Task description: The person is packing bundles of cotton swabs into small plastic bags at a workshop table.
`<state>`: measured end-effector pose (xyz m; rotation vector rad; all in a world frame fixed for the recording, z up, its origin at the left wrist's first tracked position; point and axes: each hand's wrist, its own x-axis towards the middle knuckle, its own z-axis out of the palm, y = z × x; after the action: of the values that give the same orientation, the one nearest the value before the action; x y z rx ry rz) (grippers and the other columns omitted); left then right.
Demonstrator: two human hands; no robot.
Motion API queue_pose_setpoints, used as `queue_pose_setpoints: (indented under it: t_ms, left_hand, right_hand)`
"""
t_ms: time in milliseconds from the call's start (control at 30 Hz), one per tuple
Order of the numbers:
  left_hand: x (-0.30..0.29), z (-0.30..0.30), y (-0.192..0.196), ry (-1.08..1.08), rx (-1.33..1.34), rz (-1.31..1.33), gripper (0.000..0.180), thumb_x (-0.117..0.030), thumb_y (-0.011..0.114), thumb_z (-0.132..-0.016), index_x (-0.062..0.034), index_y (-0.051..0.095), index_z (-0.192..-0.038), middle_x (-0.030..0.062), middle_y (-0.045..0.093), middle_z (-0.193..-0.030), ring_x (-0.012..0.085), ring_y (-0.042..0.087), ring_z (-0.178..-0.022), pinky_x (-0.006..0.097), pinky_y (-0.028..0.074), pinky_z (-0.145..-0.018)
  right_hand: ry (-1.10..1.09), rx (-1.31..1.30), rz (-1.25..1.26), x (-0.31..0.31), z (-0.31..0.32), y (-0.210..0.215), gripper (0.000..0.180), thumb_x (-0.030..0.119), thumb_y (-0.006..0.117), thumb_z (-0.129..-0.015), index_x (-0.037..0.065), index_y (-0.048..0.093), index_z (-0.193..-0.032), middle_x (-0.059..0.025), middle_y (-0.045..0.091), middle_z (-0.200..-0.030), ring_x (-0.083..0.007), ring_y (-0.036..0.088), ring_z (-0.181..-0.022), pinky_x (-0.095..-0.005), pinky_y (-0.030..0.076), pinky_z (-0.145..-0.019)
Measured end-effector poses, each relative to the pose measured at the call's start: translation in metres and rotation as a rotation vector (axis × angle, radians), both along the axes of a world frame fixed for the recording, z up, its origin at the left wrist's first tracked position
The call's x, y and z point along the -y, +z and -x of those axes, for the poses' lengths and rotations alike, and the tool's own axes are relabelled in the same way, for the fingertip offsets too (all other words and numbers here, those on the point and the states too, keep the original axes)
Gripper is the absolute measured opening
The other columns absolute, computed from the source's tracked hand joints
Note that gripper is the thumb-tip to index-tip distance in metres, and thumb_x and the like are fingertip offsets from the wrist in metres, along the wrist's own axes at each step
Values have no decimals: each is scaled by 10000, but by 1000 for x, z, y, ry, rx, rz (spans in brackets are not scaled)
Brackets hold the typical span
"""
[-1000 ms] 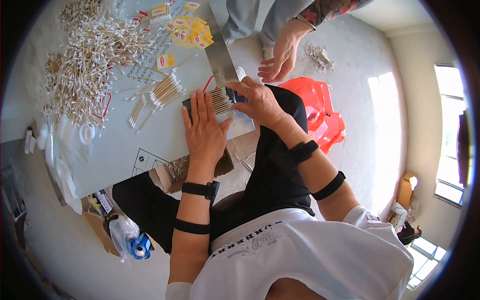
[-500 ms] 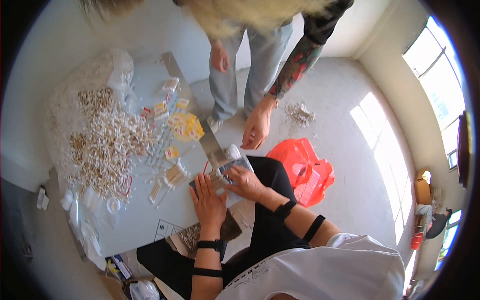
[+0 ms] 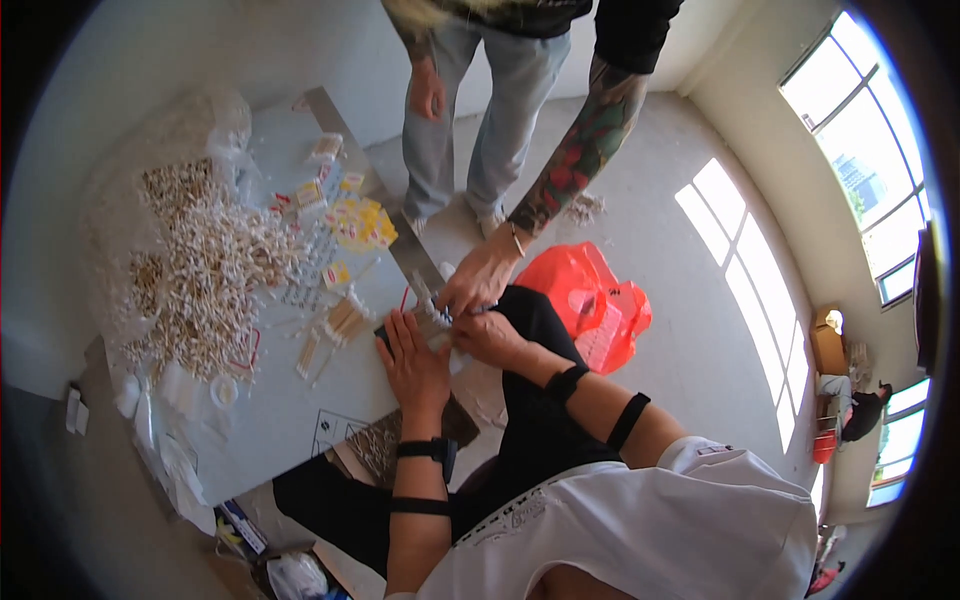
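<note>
Cotton swabs, one row (image 3: 432, 325): laid side by side on a dark flat piece (image 3: 381, 335) at the right part of the table (image 3: 260, 440), directly between the two hands. Left hand (image 3: 415, 375): palm down, fingers straight and nearly together, spread over the row's left part, not wrapped round it. Right hand (image 3: 490, 338): fingers bent at the row's right end, partly behind the co-worker's hand (image 3: 478, 280), which reaches down to the same spot; whether either of these two grips a swab, cannot tell. Progress, by judgement: the row seems gathered and roughly lined up, with no yellow slip visible on it. Seemingly complete: one small pack (image 3: 310, 194) with yellow on it, toward the table's far end, and a paler pack (image 3: 326, 147) beyond, its wrapping unclear. Seemingly part-way: a loose bundle (image 3: 347, 319), just left of the left hand, strays beside it. Seemingly left to handle: a large heap of swabs (image 3: 210, 270) at the table's left, before a clear plastic bag (image 3: 225, 115), and a spread of yellow slips (image 3: 362, 224) beside the metal strip (image 3: 358, 165), beyond the hands
</note>
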<state>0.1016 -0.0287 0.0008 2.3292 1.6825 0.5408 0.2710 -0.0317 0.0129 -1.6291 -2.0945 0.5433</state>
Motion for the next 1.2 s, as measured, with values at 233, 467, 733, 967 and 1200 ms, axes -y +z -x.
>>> queue_pose_setpoints:
  t_ms: [233,467,733,967,1200]
  left_hand:
    - [-10,-5,-1,-9,-38,17,790,-459,534,-935,26,249,-1489,189,248,-1562,305,204,-1466,496,144,-1178]
    - [-1,-2,-8,0,-68,1,776,-473,482,-952,30,244,-1492,179,217,-1576,298,172,-1477,487,119,-1185]
    - [-1,-4,-1,19,-63,88,751,-444,485,-956,7,239,-1504,150,223,-1582,281,190,-1474,479,130,-1186]
    - [-1,-3,-1,27,-34,88,769,-448,525,-941,-16,243,-1510,134,207,-1592,271,184,-1478,469,109,-1193]
    - [-2,-3,0,26,-3,78,737,-418,513,-954,-17,242,-1509,137,229,-1583,284,208,-1469,482,136,-1186]
  right_hand:
    - [-95,-112,-259,-1,4,5,92,119,625,-785,33,600,-762,-155,604,-680,-350,632,-688,-421,519,-627]
    - [-69,122,-167,5,14,19,90,133,635,-769,54,604,-741,-121,609,-677,-316,639,-660,-418,521,-590]
    - [44,75,-68,15,-28,19,165,76,678,-760,73,680,-924,-80,583,-706,-291,623,-669,-390,505,-577]
    - [41,255,-109,17,0,15,367,85,587,-774,7,594,-1132,-84,608,-724,-267,648,-670,-377,516,-582]
    - [56,225,-144,13,-2,13,341,87,619,-766,22,611,-1100,-80,611,-728,-264,657,-681,-371,517,-561]
